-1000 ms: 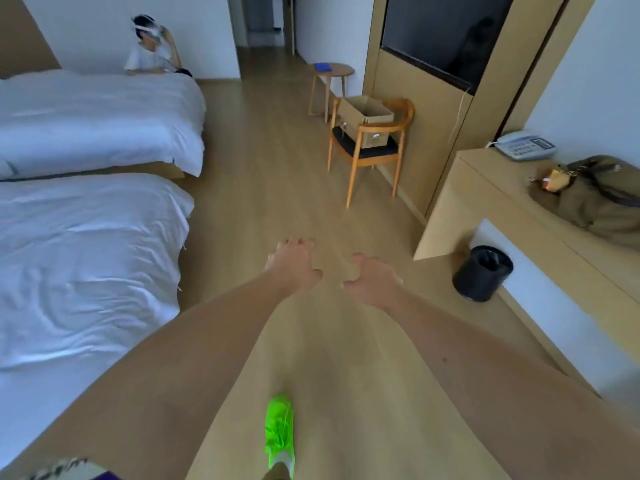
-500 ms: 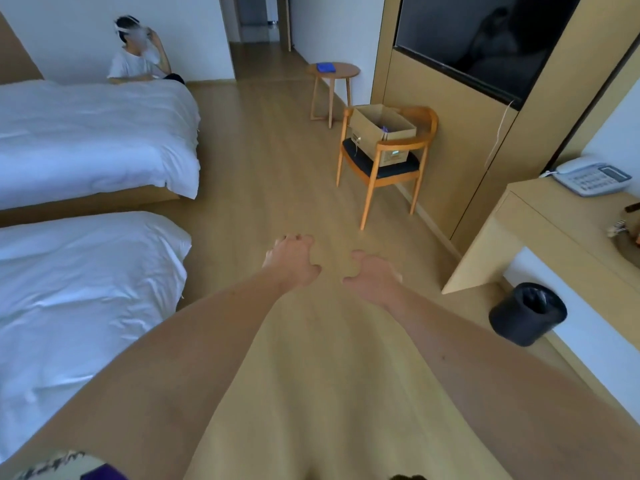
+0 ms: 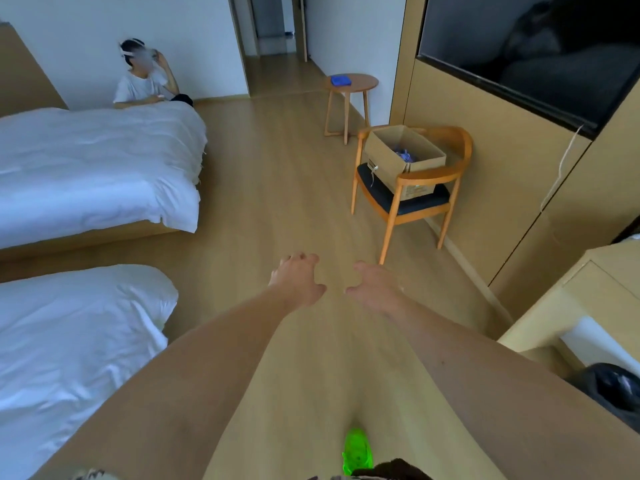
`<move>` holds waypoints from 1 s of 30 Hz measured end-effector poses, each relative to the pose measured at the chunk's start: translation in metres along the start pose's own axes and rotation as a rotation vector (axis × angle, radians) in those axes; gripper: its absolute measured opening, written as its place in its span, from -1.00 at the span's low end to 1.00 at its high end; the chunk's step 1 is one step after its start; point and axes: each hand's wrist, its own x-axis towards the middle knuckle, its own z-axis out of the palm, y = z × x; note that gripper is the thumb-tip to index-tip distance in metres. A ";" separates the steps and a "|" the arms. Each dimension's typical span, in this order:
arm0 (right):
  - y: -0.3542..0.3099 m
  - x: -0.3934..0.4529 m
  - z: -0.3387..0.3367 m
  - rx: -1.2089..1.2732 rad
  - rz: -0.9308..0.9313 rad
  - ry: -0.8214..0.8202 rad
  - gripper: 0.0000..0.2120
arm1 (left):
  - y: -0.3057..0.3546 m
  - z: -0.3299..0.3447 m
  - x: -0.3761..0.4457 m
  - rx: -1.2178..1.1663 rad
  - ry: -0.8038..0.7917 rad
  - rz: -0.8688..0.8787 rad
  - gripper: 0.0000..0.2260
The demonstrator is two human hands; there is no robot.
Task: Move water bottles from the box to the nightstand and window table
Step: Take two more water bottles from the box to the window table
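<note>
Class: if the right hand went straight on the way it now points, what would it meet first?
Probably the chair bearing the box. The right hand points ahead over bare floor toward the chair's near front leg, though depth is unclear.

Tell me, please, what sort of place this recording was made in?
It looks like a twin hotel room. Two beds made up alike in white, the nearer bed and the farther bed, stand side by side, a large wall-mounted TV faces them, and a wooden armchair carries a cardboard box.

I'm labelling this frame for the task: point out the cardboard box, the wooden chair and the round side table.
cardboard box (image 3: 388, 161), head view, on its near side wall.
wooden chair (image 3: 433, 174), head view, on its armrest.
round side table (image 3: 363, 83), head view, on its bare top.
</note>
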 end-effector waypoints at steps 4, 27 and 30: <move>-0.004 0.077 -0.039 -0.029 0.000 -0.016 -0.53 | 0.019 -0.020 0.084 -0.019 0.009 0.023 -0.40; -0.049 0.535 -0.187 0.006 0.307 0.072 -0.50 | 0.027 -0.094 0.608 0.050 -0.105 0.335 -0.48; -0.041 0.580 -0.201 0.083 0.364 0.077 -0.41 | 0.037 -0.101 0.664 0.049 -0.135 0.376 -0.49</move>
